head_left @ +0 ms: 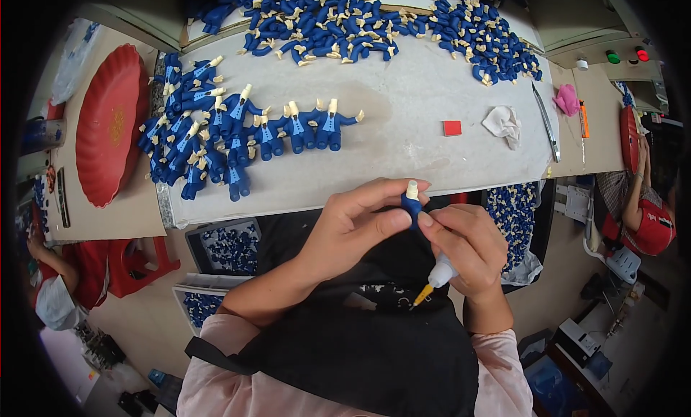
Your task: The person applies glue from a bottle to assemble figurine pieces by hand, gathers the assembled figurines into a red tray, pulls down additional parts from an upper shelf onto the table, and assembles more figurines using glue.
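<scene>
Between the thumb and fingers of my left hand (345, 226) is a small blue doll body (411, 203), upright, its cream neck pointing up. My right hand (469, 248) meets it from the right, thumb and forefinger pressed against its side; whether an arm piece is between them is hidden. Tucked in the same right hand is a white squeeze bottle (442, 272) with a yellow nozzle, tip angled down to the left over my black apron (345, 345). On the table beyond, several doll bodies with arms attached (296, 129) lie grouped at the left.
Heaps of loose blue arms with cream hands (324, 28) cover the white table's (403, 122) far side. A red block (451, 127), crumpled tissue (502, 124) and tweezers (547, 125) lie right. A red scalloped tray (108, 129) stands left; bins of blue parts (229, 248) sit below. Other people work at both sides.
</scene>
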Demonstrator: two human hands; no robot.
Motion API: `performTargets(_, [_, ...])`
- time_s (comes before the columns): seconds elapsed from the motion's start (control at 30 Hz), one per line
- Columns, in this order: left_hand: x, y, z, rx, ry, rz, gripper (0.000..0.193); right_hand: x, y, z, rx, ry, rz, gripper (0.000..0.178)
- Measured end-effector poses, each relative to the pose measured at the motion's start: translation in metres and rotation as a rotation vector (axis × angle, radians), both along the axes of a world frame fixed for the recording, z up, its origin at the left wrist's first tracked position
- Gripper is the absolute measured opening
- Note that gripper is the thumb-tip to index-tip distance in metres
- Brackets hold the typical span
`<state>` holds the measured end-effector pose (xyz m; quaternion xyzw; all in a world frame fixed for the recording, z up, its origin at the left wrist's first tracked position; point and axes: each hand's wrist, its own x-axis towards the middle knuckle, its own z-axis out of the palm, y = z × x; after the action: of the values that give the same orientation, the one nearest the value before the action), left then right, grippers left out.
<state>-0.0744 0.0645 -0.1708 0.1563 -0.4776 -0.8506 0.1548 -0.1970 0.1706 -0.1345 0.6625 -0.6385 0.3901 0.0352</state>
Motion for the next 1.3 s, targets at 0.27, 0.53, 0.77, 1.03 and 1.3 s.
performTargets(0.27, [0.001, 0.002, 0.002, 0.172, 0.010, -0.039, 0.031, 0.007, 0.001, 0.003, -0.045, 0.073, 0.006, 0.018])
performTargets(0.53, [0.003, -0.001, 0.000, 0.619, 0.106, -0.105, 0.035, 0.014, 0.007, -0.001, -0.073, -0.130, -0.037, 0.025])
performTargets(0.77, [0.000, 0.001, -0.002, 0.703, 0.152, -0.169, 0.032, 0.012, 0.017, -0.014, -0.054, -0.088, -0.107, 0.028])
performTargets(1.03, [-0.002, 0.005, -0.003, 0.584, 0.167, -0.137, 0.028, 0.013, 0.019, -0.019, -0.084, -0.064, -0.131, 0.027])
performTargets(1.3, [-0.001, 0.014, -0.016, 1.195, 0.106, -0.200, 0.029, 0.016, 0.014, -0.009, -0.018, -0.284, -0.170, 0.029])
